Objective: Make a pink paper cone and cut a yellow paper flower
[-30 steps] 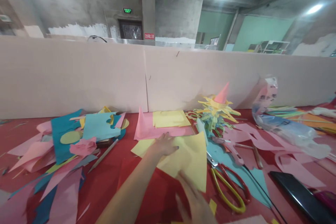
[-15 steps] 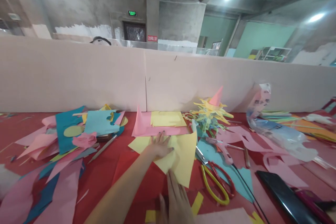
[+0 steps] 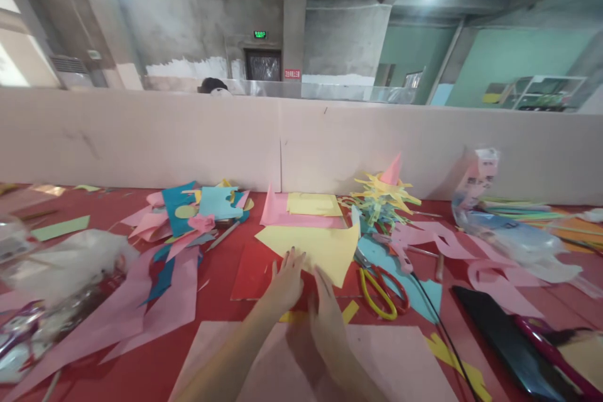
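A pale yellow sheet of paper [image 3: 311, 245] with a slanting lower edge and a raised right corner lies before me on red paper [image 3: 252, 273]. My left hand [image 3: 288, 279] rests at its lower edge, fingers stretched out and a little apart. Beside it, my right hand [image 3: 325, 304] has straight fingers, their tips at the same edge. Neither hand grips anything that I can see. Behind the sheet lie pink paper [image 3: 276, 210] and a smaller yellow stack [image 3: 313, 204]. Scissors [image 3: 379, 292] with yellow and red handles lie to the right.
Left are paper scraps [image 3: 179, 226] and a plastic bag [image 3: 70, 264]. To the right stand a paper flower-like piece with a pink cone [image 3: 391, 173], a pink glue gun [image 3: 400, 251] with a cord, and a black phone [image 3: 499, 339]. A white partition [image 3: 211, 144] closes the back.
My left hand has drawn back from the sheet's middle to its lower edge. The right hand has moved up beside it. My view has shifted, showing more of the table's left and near side.
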Demonstrator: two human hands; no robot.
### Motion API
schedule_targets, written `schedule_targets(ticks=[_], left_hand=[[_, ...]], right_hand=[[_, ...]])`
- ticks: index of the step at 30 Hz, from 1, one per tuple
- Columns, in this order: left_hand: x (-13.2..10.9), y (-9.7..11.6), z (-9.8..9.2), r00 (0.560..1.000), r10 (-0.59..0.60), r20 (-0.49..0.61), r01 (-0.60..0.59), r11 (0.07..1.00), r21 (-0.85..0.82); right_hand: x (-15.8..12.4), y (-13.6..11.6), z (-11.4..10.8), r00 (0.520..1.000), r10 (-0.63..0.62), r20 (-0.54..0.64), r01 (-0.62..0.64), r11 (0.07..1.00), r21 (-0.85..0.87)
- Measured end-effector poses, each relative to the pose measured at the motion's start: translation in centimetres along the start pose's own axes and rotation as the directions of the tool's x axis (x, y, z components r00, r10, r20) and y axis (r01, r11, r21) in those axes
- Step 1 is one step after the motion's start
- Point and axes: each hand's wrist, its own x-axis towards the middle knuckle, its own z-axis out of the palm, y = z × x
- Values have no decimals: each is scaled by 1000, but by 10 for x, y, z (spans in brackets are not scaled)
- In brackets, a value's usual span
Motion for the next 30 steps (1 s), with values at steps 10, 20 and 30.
schedule_targets(ticks=[10, 20, 30], left_hand=[[-6, -9, 14, 939, -41, -343, -135, 870, -474], [-10, -16, 0, 825, -419, -380, -68, 593, -802], [-32, -4, 17, 927, -319, -200, -166, 131, -977]], right_hand=[[-9, -26, -27, 960, -262, -103, 275, 952, 135], [14, 1, -38, 876, 481, 38, -341, 560, 755], [12, -8, -24, 935, 155, 318, -354, 392, 849]])
